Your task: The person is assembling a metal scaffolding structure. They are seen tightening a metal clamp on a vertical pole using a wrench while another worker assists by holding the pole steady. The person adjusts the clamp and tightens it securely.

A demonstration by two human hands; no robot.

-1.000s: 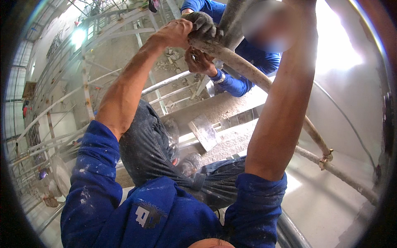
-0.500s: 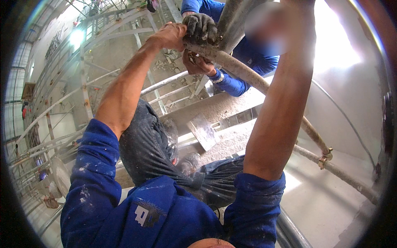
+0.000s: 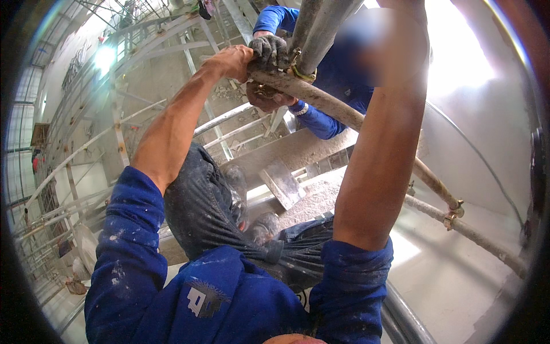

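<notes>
I note the scaffold tube [image 3: 322, 99] slanting beneath the right forearm [image 3: 377, 160]. Left hand [image 3: 234, 61] curled at its upper end, beside a co-worker's gloved hand [image 3: 270, 53] — whether clenched on the tube, I cannot tell. Right grip: out of view.

A single wide fisheye view, from the left of two cameras worn on the person's head, looks steeply down and outward past their own body. It sits very near: the blue shirt [image 3: 240, 295] fills the bottom centre, with dark trousers [image 3: 197, 200] just above it. Both forearms stretch upward; the right forearm [image 3: 372, 183] looms large and runs out through the top edge, while the left hand [image 3: 232, 62] appears smaller, upper centre. A co-worker [image 3: 344, 94] faces the camera from the top. Scaffold frames [image 3: 121, 140] recede at the left, where the lens bends lines; black curves border both sides.
</notes>
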